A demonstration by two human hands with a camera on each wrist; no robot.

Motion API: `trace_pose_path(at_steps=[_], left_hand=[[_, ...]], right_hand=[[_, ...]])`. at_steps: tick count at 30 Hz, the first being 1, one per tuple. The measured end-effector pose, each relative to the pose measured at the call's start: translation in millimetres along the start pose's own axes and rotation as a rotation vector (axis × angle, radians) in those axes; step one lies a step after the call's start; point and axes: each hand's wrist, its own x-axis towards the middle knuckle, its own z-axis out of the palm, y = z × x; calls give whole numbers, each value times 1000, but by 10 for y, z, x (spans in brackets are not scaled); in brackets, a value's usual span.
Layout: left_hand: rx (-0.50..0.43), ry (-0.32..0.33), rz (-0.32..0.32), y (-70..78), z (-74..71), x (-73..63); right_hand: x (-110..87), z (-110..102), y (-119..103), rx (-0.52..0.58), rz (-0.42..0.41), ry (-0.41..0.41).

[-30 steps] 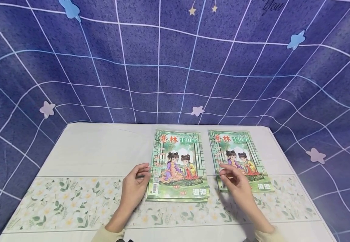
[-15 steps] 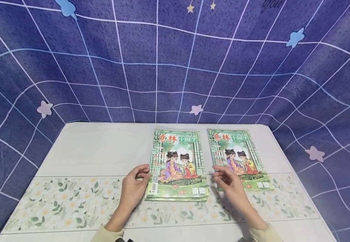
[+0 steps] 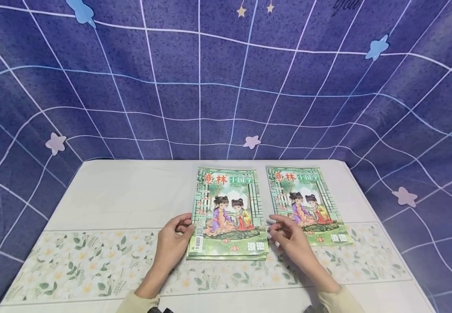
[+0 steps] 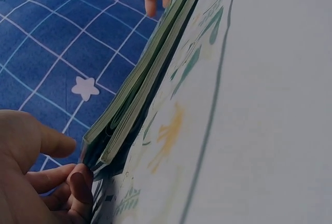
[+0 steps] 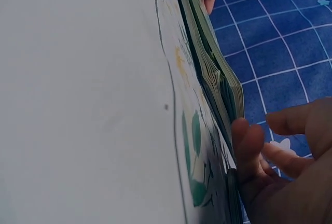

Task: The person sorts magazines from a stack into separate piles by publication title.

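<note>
Two magazines, one atop the other, form a small stack (image 3: pixel 231 204) near the middle of the table, green covers up with two drawn children. Along its left edge rests my left hand (image 3: pixel 173 239), fingers loosely bent and fingertips at the spine side. My right hand (image 3: pixel 292 243) is at the stack's right edge, fingers relaxed, overlapping the lower left corner of another green magazine (image 3: pixel 308 200). In the left wrist view, the stack's page edges (image 4: pixel 140 86) show two layers, slightly apart. The right wrist view has fingertips right at the page corner (image 5: pixel 236 94).
The white table (image 3: pixel 124 187) has a flowered band (image 3: pixel 93 265) across its front half. A dark blue curtain (image 3: pixel 179 100) with a grid and stars hangs behind and on both sides.
My right hand has moved left from over the right magazine to the right edge of the middle stack. The left hand has stayed at the stack's left edge.
</note>
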Motion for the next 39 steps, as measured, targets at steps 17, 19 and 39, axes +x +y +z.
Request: trace_pose_path(at_steps=[17,19,39], left_hand=[[14,-43,-2,2,-31,15],[13,-50,-5,4,-36,18],[42,-79,19,34,-56,17]], right_hand=[[35,62,-12,-45,13,-130],[37,65,-15,-59,10,-145],[25,102,-45,-24,29,-167]])
